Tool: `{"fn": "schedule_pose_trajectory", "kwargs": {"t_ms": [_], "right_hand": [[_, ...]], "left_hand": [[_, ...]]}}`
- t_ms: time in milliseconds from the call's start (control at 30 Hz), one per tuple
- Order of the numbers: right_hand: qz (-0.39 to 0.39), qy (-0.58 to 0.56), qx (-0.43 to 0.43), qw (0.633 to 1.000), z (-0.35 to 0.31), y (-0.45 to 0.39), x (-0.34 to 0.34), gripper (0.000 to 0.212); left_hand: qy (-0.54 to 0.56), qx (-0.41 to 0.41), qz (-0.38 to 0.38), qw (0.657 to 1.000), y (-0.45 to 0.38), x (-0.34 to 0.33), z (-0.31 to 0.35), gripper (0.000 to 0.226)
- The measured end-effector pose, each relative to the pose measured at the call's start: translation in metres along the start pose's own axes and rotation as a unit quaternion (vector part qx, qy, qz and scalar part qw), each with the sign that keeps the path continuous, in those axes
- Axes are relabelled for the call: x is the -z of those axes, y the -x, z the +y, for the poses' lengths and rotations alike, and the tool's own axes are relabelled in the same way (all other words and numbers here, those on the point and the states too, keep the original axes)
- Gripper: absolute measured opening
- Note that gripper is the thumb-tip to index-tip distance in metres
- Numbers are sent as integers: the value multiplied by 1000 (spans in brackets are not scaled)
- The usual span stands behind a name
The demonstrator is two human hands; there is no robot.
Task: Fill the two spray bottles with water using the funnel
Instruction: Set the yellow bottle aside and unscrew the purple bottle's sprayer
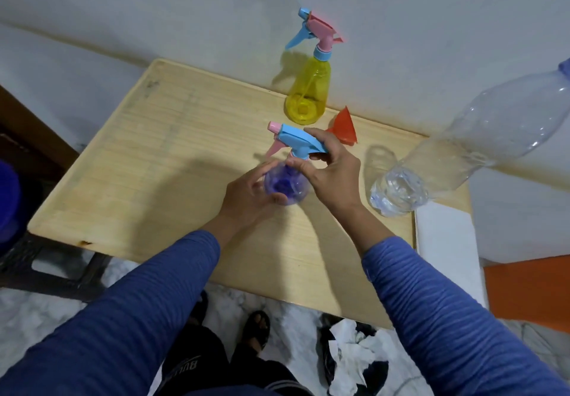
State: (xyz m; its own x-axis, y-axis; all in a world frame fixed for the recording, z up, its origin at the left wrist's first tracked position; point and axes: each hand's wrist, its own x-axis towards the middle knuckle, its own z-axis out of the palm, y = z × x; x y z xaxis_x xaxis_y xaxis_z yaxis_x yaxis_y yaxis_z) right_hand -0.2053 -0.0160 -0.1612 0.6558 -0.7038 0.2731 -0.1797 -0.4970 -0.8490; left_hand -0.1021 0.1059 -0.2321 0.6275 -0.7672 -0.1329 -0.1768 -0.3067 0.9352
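A purple spray bottle (285,184) stands on the wooden table (138,161) near its middle. My left hand (249,196) wraps around its body. My right hand (330,173) grips the neck just under its blue spray head (297,139). A yellow spray bottle (308,93) with a pink and blue head stands at the table's far edge by the wall. An orange funnel (344,128) lies on its side just behind my right hand. A large clear water bottle (462,139) with some water at its bottom stands at the right.
A white wall runs right behind the table. A white box (444,235) sits at the table's right edge, with an orange surface (530,290) beyond it. Crumpled paper and dark cloth (351,355) lie on the marble floor by my feet.
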Motion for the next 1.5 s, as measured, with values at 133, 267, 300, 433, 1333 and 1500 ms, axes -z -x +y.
{"fn": "schedule_pose_trajectory", "kwargs": {"t_ms": [133,267,300,433,1333,1500], "right_hand": [[-55,-26,-18,998,3,-2,5,64],[-160,-56,9,986,6,-8,15,81],[-160,-32,24,986,6,-10,16,83],[-168,-48,31,984,8,-13,17,79],[-229,-102,-9,968,-8,-29,27,58],[-175,-94,14,980,-31,-44,24,61]], "left_hand": [[8,5,-4,1000,-2,1,-2,77],[4,5,-6,1000,-3,3,-2,59],[3,4,-9,1000,-4,2,-2,59],[41,12,-21,999,-5,3,-2,74],[24,-28,-39,999,-11,4,-6,72],[48,-19,-50,997,-10,4,-7,79]]}}
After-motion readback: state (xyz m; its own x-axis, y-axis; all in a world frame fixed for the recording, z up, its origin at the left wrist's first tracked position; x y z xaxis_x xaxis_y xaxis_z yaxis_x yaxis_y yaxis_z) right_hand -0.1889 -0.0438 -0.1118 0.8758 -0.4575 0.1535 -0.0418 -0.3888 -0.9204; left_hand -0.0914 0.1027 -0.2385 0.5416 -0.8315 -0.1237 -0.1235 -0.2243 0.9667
